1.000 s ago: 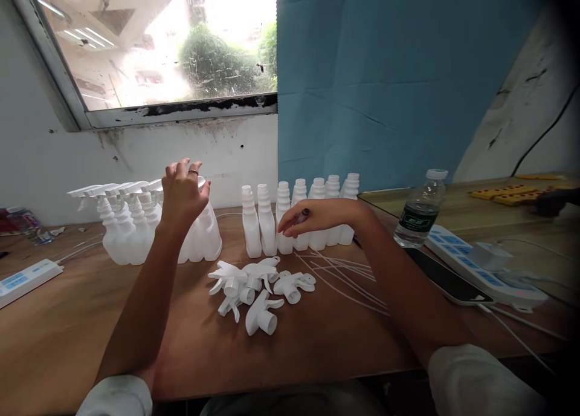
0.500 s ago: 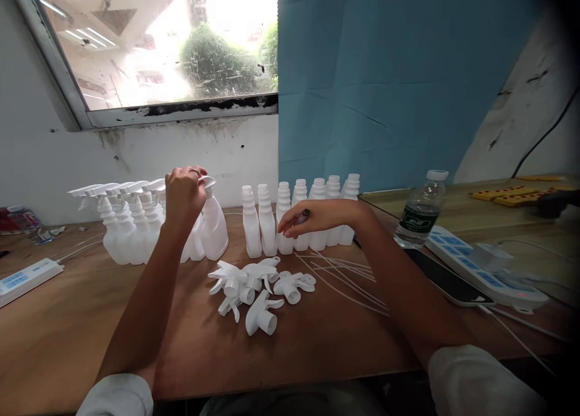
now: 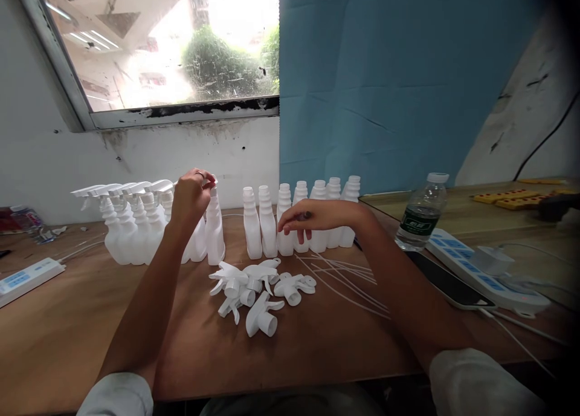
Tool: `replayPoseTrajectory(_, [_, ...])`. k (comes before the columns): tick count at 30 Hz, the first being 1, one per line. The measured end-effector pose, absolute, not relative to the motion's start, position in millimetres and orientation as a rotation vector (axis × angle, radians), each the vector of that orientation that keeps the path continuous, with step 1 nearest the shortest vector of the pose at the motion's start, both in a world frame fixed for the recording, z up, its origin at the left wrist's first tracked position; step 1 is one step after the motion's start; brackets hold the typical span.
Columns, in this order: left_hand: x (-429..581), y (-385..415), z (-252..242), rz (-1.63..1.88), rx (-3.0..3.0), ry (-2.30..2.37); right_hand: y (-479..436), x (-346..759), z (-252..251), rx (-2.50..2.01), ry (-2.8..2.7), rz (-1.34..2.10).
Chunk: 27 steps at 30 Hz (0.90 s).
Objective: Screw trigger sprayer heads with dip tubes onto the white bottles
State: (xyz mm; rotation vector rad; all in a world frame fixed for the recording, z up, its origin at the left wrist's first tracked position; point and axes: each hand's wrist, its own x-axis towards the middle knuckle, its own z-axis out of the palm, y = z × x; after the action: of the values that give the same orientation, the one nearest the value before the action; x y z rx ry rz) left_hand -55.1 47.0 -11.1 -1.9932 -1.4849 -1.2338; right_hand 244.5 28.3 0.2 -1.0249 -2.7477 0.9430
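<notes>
My left hand (image 3: 194, 189) is closed around the top of a white spray bottle (image 3: 215, 231), which stands upright at the right end of a row of bottles. Its fingers hide most of that bottle's spray head. Further left, several white bottles (image 3: 136, 231) wear trigger spray heads (image 3: 122, 189). My right hand (image 3: 301, 216) hovers in front of a row of open-necked white bottles (image 3: 267, 225), its fingers loosely curled about a dark-ended pen (image 3: 307, 214). Loose white trigger spray heads (image 3: 263, 316) lie in a pile on the table between my forearms.
Thin white tubes (image 3: 344, 277) lie right of the pile. Further right are a water bottle (image 3: 419, 213), a phone (image 3: 446, 280) and a power strip (image 3: 493, 277) with cables. Another power strip (image 3: 31, 278) lies at the left, and a window (image 3: 172, 47) is behind.
The spray bottle under my left hand has turned, so its narrow side now shows instead of its broad side. My left hand has shifted slightly right. My right hand has barely moved.
</notes>
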Motion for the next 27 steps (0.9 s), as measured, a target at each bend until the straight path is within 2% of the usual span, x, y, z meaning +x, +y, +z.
replayPoseTrajectory(7, [-41.0, 12.4, 6.1, -1.484, -1.835, -1.254, 22.6, 243.8, 3.0, -0.673, -2.719, 0.822])
replayPoseTrajectory(12, [-22.9, -39.8, 21.7, -1.739, -1.835, -1.021, 12.6, 230.2, 0.8, -0.545, -2.355, 0.679])
replayPoseTrajectory(19, [0.1, -68.9, 23.0, -2.056, -2.059, -0.746, 3.7, 213.5, -3.0, -0.326, -2.015, 0.983])
replayPoseTrajectory(27, [20.0, -73.0, 16.9, -2.039, -2.295, -0.887, -12.1, 195.4, -7.7, -0.375, -1.811, 0.953])
